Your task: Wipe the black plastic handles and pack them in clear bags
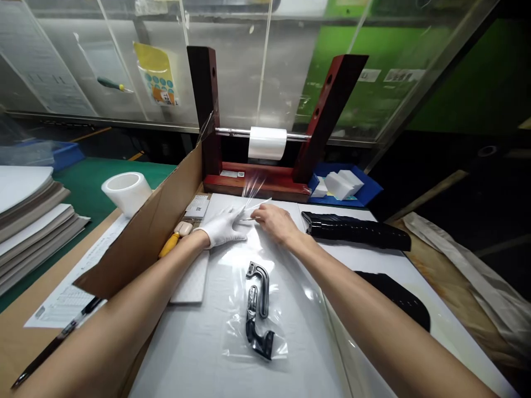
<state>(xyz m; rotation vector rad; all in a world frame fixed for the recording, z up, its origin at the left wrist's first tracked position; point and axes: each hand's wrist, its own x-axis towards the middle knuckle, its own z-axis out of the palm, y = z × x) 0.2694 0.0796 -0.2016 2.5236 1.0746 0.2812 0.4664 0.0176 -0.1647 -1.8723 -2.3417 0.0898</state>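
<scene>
My left hand [224,226], in a white glove, lies with its fingers stretched out on clear plastic film [259,243] over the white work surface. Beside it my bare right hand [274,221] pinches the film near its far end, where it bunches up in thin creases. The exact grip of the fingertips is partly hidden. Nearer to me, two black curved handle-like parts [259,318] lie in a clear plastic bag.
A dark red wooden stand [257,181] holds a white roll [267,143] on a rod at the back. Left are a cardboard wall [157,221], yellow-handled tool [169,244] and pen [53,342]. Right are black wrapped pieces [360,231] and a blue tray [371,190] with white blocks.
</scene>
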